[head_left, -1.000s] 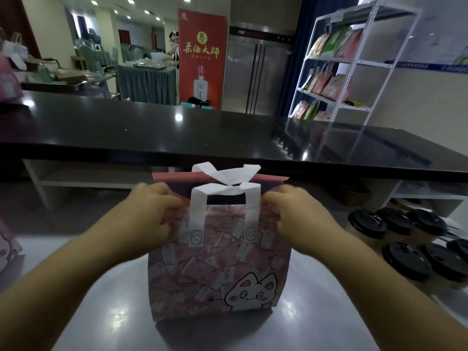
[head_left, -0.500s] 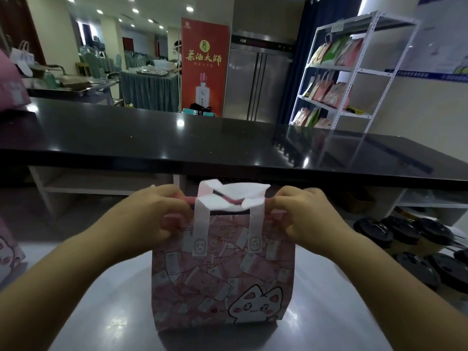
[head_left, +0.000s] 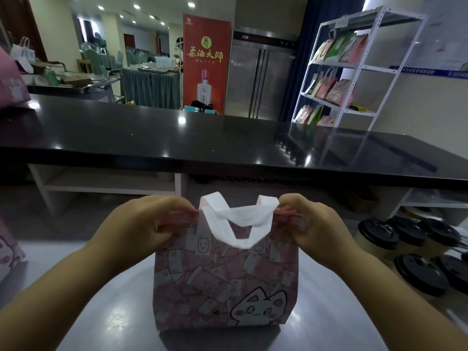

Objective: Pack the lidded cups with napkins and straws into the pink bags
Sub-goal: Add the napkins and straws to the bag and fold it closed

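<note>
A pink bag [head_left: 222, 282] with a cartoon cat and white handles stands upright on the steel worktop [head_left: 106, 312] right in front of me. My left hand [head_left: 141, 226] pinches the bag's top edge at its left corner. My right hand [head_left: 316, 224] pinches the same edge at the right corner. The top is pressed together, so the bag's inside is hidden. Several cups with black lids [head_left: 420, 272] stand on the worktop to the right. No napkins or straws show.
A black counter [head_left: 177, 140] runs across behind the worktop, with open shelves under it. Another pink bag [head_left: 7, 252] peeks in at the left edge. A white rack of packets [head_left: 342, 79] stands at the back right.
The folded-over top flap of the bag has gone down and the top edge is now pressed flat. Both hands stay at the corners. The handles flopped forward.
</note>
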The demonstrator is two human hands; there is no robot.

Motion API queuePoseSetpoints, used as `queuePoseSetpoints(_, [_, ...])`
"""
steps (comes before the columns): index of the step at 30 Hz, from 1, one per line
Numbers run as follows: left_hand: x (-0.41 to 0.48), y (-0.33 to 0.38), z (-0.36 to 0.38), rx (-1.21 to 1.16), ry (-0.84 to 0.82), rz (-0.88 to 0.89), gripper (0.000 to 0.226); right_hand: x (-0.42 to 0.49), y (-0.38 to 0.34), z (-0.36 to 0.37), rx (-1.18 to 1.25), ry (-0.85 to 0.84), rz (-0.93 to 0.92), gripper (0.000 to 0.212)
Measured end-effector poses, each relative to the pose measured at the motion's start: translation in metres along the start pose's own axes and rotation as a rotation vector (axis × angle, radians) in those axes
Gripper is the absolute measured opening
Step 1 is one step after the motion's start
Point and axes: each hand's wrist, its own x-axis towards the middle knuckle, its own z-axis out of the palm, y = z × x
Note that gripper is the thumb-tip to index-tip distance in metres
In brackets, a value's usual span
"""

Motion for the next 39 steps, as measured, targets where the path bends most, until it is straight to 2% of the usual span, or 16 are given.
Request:
queuePoseSetpoints(2, [-0.002,-0.002,0.004,0.009,0.018,0.027,0.035,0.000,0.000,-0.001,0.026,-0.024,-0.022,0.037])
queuePoseSetpoints(5, [-0.007,-0.006,0.008,0.067,0.053,0.087,0.025,-0.004,0.005,0.001,-0.096,-0.028,-0.128,0.025])
queuePoseSetpoints(8, [-0.009,-0.009,0.010,0.194,-0.030,0.202,0.053,-0.008,0.010,0.004,-0.244,-0.047,-0.189,0.027])
queuePoseSetpoints(11, [-0.010,-0.009,0.012,0.241,-0.076,0.236,0.055,-0.013,0.014,0.005,-0.337,-0.130,-0.210,0.033])
queuePoseSetpoints(14, [-0.002,-0.003,0.011,0.199,-0.048,0.200,0.053,-0.008,0.011,0.000,-0.268,-0.142,-0.158,0.029])
queuePoseSetpoints(16, [0.008,0.002,0.012,0.188,-0.037,0.178,0.038,0.003,0.007,-0.002,-0.204,-0.145,-0.105,0.022])
queuePoseSetpoints(18, [0.018,0.008,0.013,0.203,-0.031,0.158,0.018,0.015,0.002,-0.001,-0.212,-0.167,-0.053,0.025])
queuePoseSetpoints(21, [0.026,0.014,0.019,0.210,-0.091,0.118,0.024,0.023,-0.006,0.007,-0.271,-0.207,-0.047,0.030])
queuePoseSetpoints(24, [0.030,0.014,0.026,0.235,-0.074,0.095,0.024,0.024,-0.014,0.014,-0.193,-0.208,0.008,0.032])
queuePoseSetpoints(27, [0.031,0.015,0.035,0.251,-0.058,0.086,0.036,0.024,-0.018,0.024,-0.134,-0.216,0.062,0.043])
queuePoseSetpoints(29, [0.031,0.017,0.039,0.242,-0.079,0.064,0.040,0.025,-0.020,0.029,-0.126,-0.218,0.070,0.041])
queuePoseSetpoints(34, [0.029,0.015,0.045,0.169,-0.038,-0.026,0.024,0.027,-0.019,0.034,-0.124,-0.205,0.145,0.021])
queuePoseSetpoints(37, [0.027,0.011,0.040,0.139,-0.026,-0.080,0.022,0.024,-0.016,0.031,-0.227,-0.211,0.158,0.042])
queuePoseSetpoints(39, [0.023,0.005,0.034,0.132,0.006,-0.109,0.019,0.020,-0.012,0.024,-0.231,-0.204,0.181,0.044])
